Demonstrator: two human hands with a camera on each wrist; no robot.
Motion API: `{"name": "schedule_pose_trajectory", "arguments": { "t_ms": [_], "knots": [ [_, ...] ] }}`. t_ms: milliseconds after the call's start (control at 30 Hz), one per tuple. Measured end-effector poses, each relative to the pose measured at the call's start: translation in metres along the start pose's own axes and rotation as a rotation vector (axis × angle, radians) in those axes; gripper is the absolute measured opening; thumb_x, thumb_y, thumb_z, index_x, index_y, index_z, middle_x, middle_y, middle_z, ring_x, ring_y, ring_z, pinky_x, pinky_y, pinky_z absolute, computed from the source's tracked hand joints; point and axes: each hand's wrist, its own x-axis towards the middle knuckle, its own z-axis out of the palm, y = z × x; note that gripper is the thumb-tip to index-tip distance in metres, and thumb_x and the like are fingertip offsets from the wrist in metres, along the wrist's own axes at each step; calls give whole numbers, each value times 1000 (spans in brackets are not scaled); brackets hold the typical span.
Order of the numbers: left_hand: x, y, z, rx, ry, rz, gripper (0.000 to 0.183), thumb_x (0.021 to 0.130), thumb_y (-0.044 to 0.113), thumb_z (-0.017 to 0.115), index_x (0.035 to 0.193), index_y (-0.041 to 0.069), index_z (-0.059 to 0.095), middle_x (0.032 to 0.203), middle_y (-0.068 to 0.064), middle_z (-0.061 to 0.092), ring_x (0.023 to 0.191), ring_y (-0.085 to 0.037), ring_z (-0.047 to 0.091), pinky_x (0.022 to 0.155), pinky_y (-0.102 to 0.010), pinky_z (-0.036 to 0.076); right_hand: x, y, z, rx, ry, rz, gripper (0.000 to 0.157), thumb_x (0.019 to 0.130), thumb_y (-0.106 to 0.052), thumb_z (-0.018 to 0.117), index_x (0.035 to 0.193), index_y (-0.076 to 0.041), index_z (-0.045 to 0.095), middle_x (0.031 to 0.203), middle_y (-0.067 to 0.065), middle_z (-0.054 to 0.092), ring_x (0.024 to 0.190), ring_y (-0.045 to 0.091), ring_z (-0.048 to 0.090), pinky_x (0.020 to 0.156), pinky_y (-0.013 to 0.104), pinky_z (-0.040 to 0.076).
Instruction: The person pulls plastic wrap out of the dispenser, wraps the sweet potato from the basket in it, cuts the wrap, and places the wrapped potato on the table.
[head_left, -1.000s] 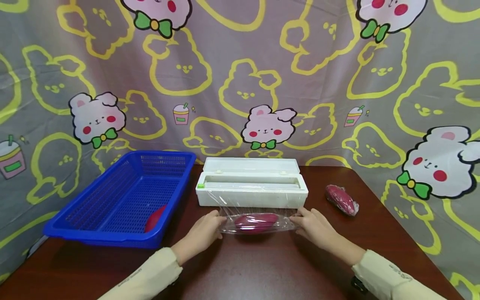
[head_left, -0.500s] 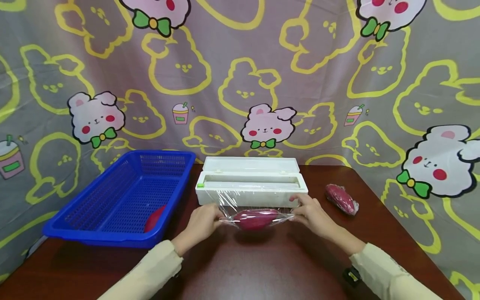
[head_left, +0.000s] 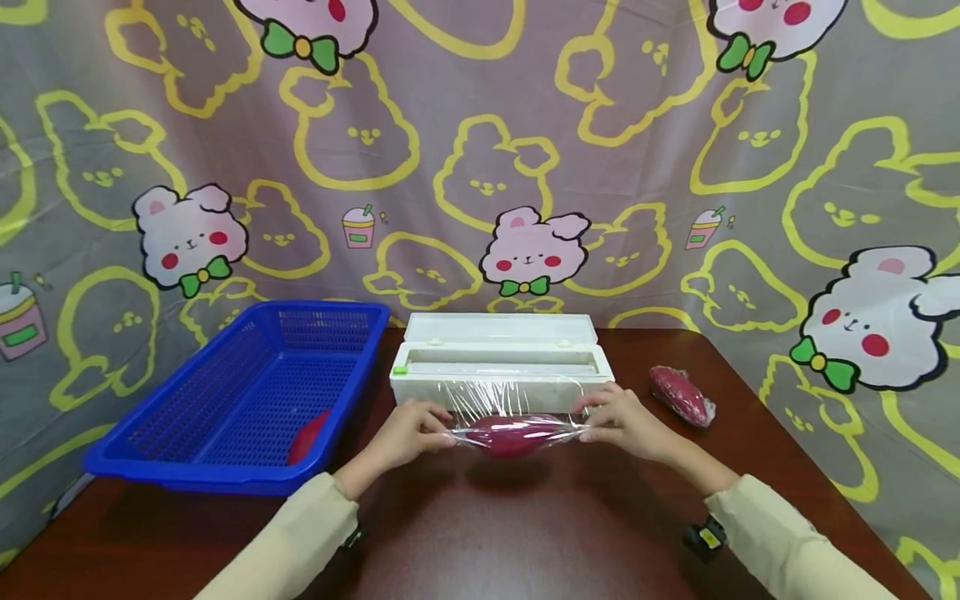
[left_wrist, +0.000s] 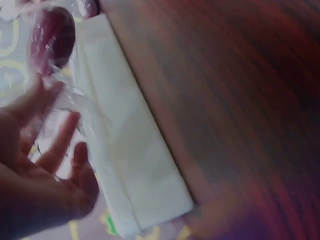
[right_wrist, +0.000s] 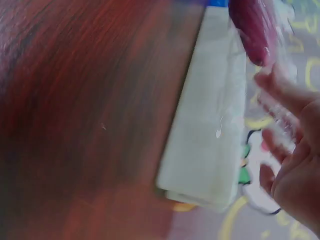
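Note:
A purple-red, oblong sweet potato [head_left: 513, 435], wrapped in clear cling film, hangs a little above the table in front of the white box. My left hand [head_left: 408, 431] pinches the gathered film at its left end. The film's right end is pinched between thumb and fingers of my right hand [head_left: 624, 422]. A sheet of cling film [head_left: 487, 398] stretches from the sweet potato back to the white cling film dispenser [head_left: 502, 390], whose lid stands up. Both wrist views show the sweet potato beyond the fingertips, partly cut off by the frame in the right wrist view.
A blue plastic basket [head_left: 225, 477] stands on the left, with one red oblong thing [head_left: 307, 437] inside. Another film-wrapped sweet potato [head_left: 681, 395] lies right of the dispenser on the brown table [head_left: 525, 533]. A patterned curtain [head_left: 465, 92] hangs behind.
Both hands have moved slightly up and toward the dispenser, lifting the sweet potato off the table. The film at its ends has gone from a flat sheet to narrow gathered ends.

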Motion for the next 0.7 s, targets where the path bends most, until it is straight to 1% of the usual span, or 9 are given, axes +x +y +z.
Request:
{"name": "schedule_pose_trajectory", "arguments": {
  "t_ms": [67, 133, 233, 300, 367, 467, 567, 633, 700],
  "knots": [
    [2, -5, -2, -162, -15, -15, 12, 75, 12, 70, 68, 2, 71, 92, -12, 64, 86, -24, 56, 70, -26, 43, -1, 8, 1, 174, 31, -39, 7, 71, 1, 70, 70, -6, 69, 82, 6, 62, 80, 18, 50, 69, 30, 39],
    [4, -8, -2, -311, -14, -56, 15, 78, 10, 68, 71, -3, 70, 96, -15, 63, 88, -24, 56, 68, -25, 45, -2, 13, 2, 339, 47, -58, 8, 74, 9, 65, 73, 1, 68, 74, 10, 61, 71, 17, 52, 61, 26, 44],
    [5, -10, 1, -480, 23, -144, 20, 81, 8, 64, 74, -10, 67, 99, -17, 62, 88, -20, 56, 66, -27, 46, 1, 5, -2, 484, 50, 12, 9, 78, 13, 57, 81, 10, 66, 72, 16, 61, 61, 18, 53, 52, 24, 45],
    [7, -8, 3, -552, 78, -200, 23, 82, 8, 63, 72, -13, 64, 98, -17, 62, 87, -18, 56, 68, -29, 46, 5, -1, -6, 510, 52, 72, 14, 80, 14, 54, 92, 15, 63, 71, 21, 61, 55, 20, 52, 49, 24, 45],
    [9, -5, 4, -603, 145, -239, 26, 82, 9, 63, 71, -14, 63, 97, -16, 63, 87, -16, 57, 70, -30, 46, 8, -5, -8, 488, 58, 128, 19, 82, 14, 52, 100, 18, 58, 67, 22, 59, 50, 19, 50, 45, 24, 44],
    [12, 0, 4, -673, 234, -281, 24, 82, 9, 62, 75, -14, 64, 92, -12, 65, 85, -14, 58, 72, -27, 44, 12, 2, -6, 473, 63, 147, 24, 84, 13, 50, 107, 16, 55, 63, 21, 56, 47, 20, 44, 42, 26, 40],
    [16, 4, 5, -752, 283, -310, 21, 84, 6, 58, 82, -13, 65, 81, -6, 66, 77, -11, 56, 69, -25, 42, 15, 10, -3, 458, 39, 148, 24, 86, 9, 49, 109, 12, 57, 65, 14, 55, 48, 19, 42, 43, 27, 39],
    [18, 5, 5, -783, 298, -335, 19, 85, 5, 54, 79, -8, 66, 71, -1, 63, 69, -9, 53, 63, -24, 40, 17, 10, -3, 444, 23, 142, 23, 87, 5, 50, 108, 11, 58, 72, 11, 59, 52, 15, 43, 46, 25, 39],
    [20, 6, 7, -794, 307, -350, 20, 87, 5, 52, 71, -2, 64, 64, 2, 57, 62, -9, 47, 59, -24, 37, 19, 8, -4, 420, 11, 139, 24, 85, 2, 56, 108, 9, 59, 71, 10, 56, 55, 11, 43, 48, 23, 39]
  ]
}}
